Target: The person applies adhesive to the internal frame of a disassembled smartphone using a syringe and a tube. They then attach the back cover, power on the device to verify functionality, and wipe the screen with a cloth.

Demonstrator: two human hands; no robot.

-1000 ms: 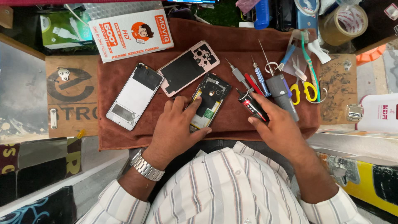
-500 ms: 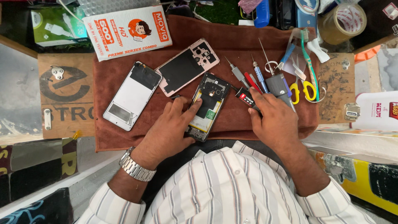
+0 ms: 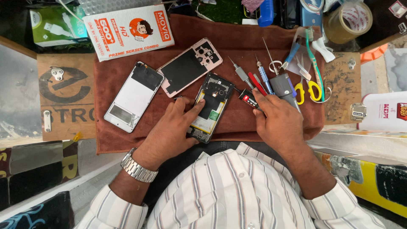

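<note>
Brown cloth [image 3: 237,40] covers the middle of a workbench seen from above by the head camera. On it lies an opened phone [image 3: 211,107], back removed, its battery and green label showing. The left hand [image 3: 171,131], a metal watch [image 3: 136,166] on its wrist, rests on the phone's left edge, fingers curled loosely with the forefinger stretched across it. The right hand [image 3: 277,121] lies just right of the phone, fingers closed around a black and red tool [image 3: 248,98]. A pink back cover [image 3: 190,67], a white phone panel [image 3: 133,96], screwdrivers [image 3: 243,76] and yellow-handled scissors [image 3: 308,90] lie nearby.
</note>
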